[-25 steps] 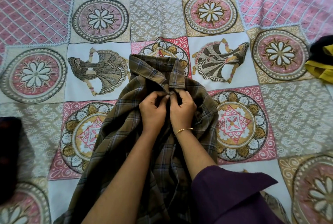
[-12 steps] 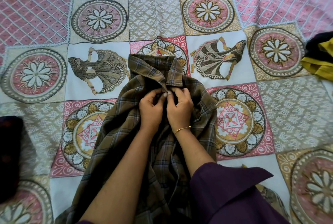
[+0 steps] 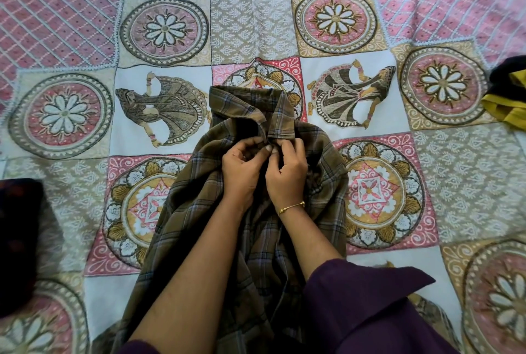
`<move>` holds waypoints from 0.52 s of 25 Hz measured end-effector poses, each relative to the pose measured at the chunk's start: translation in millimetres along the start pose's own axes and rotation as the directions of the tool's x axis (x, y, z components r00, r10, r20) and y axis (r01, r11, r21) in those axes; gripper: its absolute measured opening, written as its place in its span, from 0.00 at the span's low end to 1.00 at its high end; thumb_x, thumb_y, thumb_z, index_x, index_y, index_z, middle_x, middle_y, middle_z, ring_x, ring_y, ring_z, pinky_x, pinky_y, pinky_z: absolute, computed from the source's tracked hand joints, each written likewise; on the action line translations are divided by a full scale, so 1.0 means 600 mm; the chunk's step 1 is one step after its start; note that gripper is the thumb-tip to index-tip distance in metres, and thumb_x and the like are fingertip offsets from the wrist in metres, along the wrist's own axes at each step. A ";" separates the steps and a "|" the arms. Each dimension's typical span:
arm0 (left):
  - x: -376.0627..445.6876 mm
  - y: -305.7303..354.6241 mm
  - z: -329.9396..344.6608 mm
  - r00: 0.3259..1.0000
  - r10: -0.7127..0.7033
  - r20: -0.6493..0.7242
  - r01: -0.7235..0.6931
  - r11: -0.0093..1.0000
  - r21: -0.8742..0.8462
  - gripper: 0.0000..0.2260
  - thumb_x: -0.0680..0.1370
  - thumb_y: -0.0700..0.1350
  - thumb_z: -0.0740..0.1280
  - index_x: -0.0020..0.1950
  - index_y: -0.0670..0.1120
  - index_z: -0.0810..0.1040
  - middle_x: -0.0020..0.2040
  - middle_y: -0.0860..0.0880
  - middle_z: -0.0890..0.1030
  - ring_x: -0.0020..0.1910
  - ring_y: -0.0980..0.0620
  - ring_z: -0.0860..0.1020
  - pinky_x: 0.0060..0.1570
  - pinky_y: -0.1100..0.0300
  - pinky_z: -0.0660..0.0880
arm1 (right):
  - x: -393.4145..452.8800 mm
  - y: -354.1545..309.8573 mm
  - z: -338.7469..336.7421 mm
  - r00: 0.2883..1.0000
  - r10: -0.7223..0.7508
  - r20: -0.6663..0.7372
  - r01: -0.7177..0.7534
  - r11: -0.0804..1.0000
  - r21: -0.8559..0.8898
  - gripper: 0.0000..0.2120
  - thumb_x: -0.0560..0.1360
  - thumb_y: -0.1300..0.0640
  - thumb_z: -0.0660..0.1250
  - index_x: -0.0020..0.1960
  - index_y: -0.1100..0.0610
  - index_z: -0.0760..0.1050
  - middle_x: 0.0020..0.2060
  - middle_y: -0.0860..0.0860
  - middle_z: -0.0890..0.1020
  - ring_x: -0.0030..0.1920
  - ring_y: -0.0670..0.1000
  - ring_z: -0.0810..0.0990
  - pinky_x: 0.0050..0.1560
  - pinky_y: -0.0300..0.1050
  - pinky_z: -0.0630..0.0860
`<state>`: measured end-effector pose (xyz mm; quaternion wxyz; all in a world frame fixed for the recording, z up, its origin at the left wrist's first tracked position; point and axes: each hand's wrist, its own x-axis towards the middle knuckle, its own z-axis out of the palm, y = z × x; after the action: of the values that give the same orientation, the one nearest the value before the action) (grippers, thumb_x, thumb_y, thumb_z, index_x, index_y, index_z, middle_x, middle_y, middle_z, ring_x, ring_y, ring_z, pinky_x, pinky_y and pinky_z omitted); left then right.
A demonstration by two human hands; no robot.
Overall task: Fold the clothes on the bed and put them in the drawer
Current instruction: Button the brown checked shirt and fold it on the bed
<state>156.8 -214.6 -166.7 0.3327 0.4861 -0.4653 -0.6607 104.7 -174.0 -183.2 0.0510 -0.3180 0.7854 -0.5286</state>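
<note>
Clearly early on: both the left hand and right hand pinch the placket just below the collar of the plaid shirt, spread unfolded on the bed, no drawer in sight.

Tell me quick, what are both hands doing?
Left hand: pinching the plaid shirt just below its collar.
Right hand: pinching the same shirt there.

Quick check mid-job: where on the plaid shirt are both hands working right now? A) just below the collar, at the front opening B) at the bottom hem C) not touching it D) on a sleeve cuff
A: the left hand and right hand both pinch the plaid shirt at its front opening, just under the collar.
</note>
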 end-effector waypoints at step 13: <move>-0.028 0.039 -0.009 0.772 0.598 0.215 -0.565 0.490 0.663 0.03 0.70 0.32 0.66 0.39 0.36 0.79 0.36 0.41 0.80 0.35 0.49 0.77 0.37 0.63 0.70 | 0.004 -0.034 -0.052 0.997 -0.068 0.020 0.069 0.997 -0.018 0.11 0.72 0.62 0.64 0.47 0.68 0.81 0.35 0.59 0.73 0.36 0.46 0.68 0.41 0.30 0.63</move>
<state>166.8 -209.2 -139.8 0.3374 0.4022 -0.8064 -0.2724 98.8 -155.6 -151.4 0.0375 -0.3504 0.7784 -0.5195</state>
